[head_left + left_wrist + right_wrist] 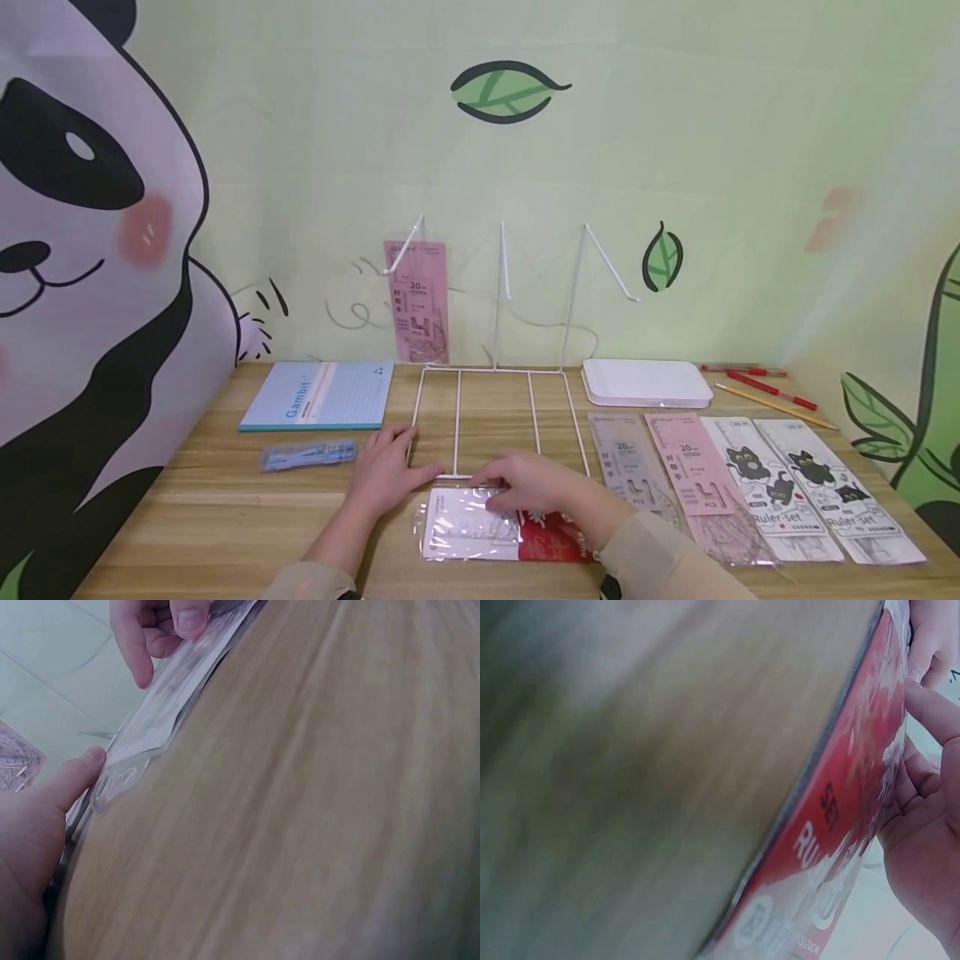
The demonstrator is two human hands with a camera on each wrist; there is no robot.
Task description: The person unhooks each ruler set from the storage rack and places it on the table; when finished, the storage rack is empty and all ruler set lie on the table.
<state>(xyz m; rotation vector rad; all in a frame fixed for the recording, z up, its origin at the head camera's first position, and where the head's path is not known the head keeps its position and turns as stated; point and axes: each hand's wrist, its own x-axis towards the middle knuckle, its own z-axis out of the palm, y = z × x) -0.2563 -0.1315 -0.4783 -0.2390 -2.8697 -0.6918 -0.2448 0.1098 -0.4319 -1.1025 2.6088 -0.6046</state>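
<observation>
A ruler set in a clear sleeve (472,533), white at its left end and red at its right, lies on the wooden table just in front of the white wire rack (457,417). My right hand (528,482) pinches its far edge, the thumb on top and the index finger at the rim. Part of the red end is hidden under this hand. My left hand (386,468) rests by the rack's front left corner, fingers loosely extended. Its thumb (88,761) reaches the sleeve's corner. A pink ruler pack (420,304) hangs on the rack's left hook.
Right of the rack lie a grey ruler pack (628,454), a pink one (693,467) and two white cat-print ones (813,475). Behind them are a white case (645,383), red pens and a pencil (776,405). A blue notebook (322,396) and blue pens (309,455) lie left.
</observation>
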